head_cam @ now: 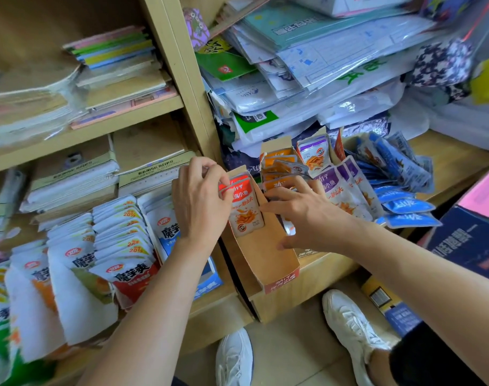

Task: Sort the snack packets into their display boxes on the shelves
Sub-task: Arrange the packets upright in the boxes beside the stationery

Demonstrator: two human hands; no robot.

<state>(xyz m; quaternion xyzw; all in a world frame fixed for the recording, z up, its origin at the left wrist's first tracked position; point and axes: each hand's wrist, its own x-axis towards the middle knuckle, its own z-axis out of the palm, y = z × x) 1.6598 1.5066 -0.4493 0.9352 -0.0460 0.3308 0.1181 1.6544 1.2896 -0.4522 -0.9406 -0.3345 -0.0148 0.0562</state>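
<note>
A brown cardboard display box point(265, 254) lies tilted on the lower shelf, its front half bare. Red-topped snack packets point(244, 207) stand at its back end. My left hand point(201, 201) pinches the top edge of those red packets. My right hand point(301, 213) rests on the box's right wall, fingers spread and reaching toward the red packets; a small silver packet point(289, 228) shows under its palm. Behind are orange packets point(279, 168) in a second box, then purple packets point(346, 188) and a loose heap of blue packets point(402, 190).
Rows of white konjac snack packets point(109, 246) fill the lower left shelf. Stacks of paper and notebooks point(112, 65) fill the upper shelves, plastic-wrapped stationery point(307, 65) piles above the snacks. A dark blue carton point(469, 243) stands at right. My white shoes point(352, 324) are on the tiled floor.
</note>
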